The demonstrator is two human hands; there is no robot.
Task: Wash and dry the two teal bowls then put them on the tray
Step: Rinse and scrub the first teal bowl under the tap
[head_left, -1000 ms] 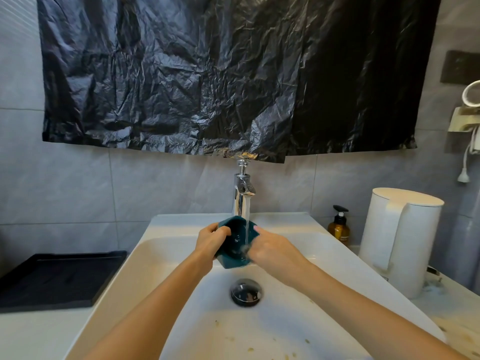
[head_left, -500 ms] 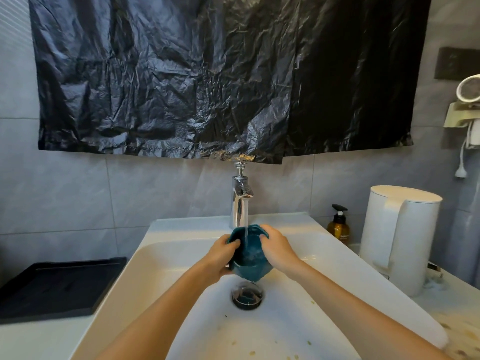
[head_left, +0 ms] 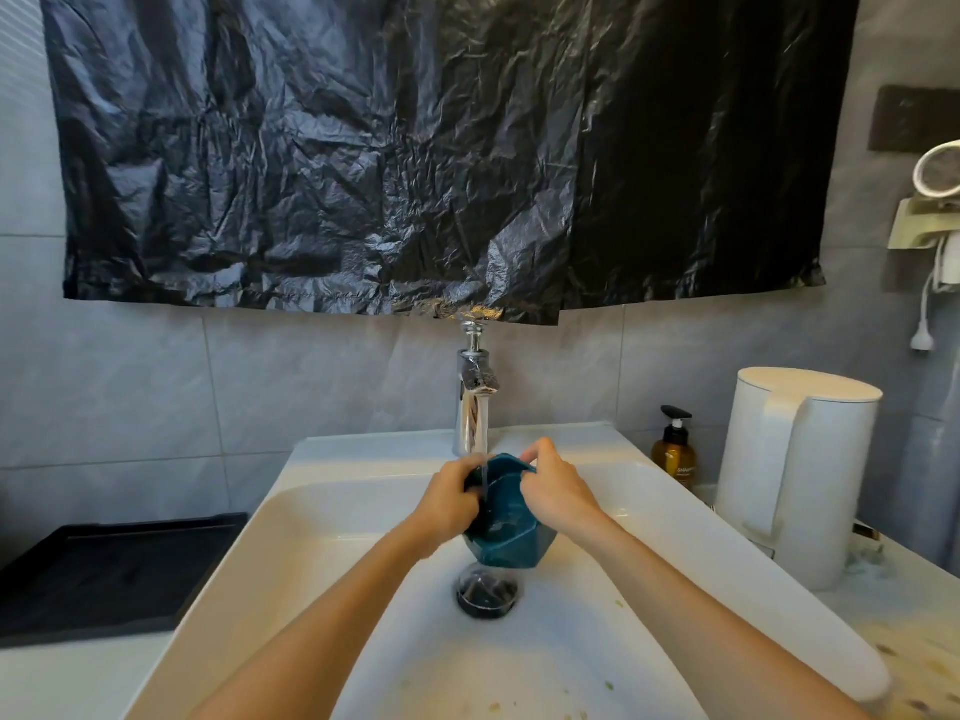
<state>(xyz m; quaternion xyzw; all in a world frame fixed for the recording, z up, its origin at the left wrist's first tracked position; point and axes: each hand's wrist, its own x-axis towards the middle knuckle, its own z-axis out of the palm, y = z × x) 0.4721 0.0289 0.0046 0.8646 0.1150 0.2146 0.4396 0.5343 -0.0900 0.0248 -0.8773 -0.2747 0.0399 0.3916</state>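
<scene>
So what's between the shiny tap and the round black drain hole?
In the head view, the faceted teal bowl, gripped by the left hand and right hand, sits between the chrome tap and black drain.

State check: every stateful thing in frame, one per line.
Tap: running, stream lands in the bowl.
Bowl: held over the drain, tilted, wet.
Left hand: gripping the bowl's left rim.
Right hand: gripping the bowl's right rim.
Drain: stopper state unclear.
Tray: nothing on it.
Kettle: lid closed.
Pump bottle: upright.
</scene>
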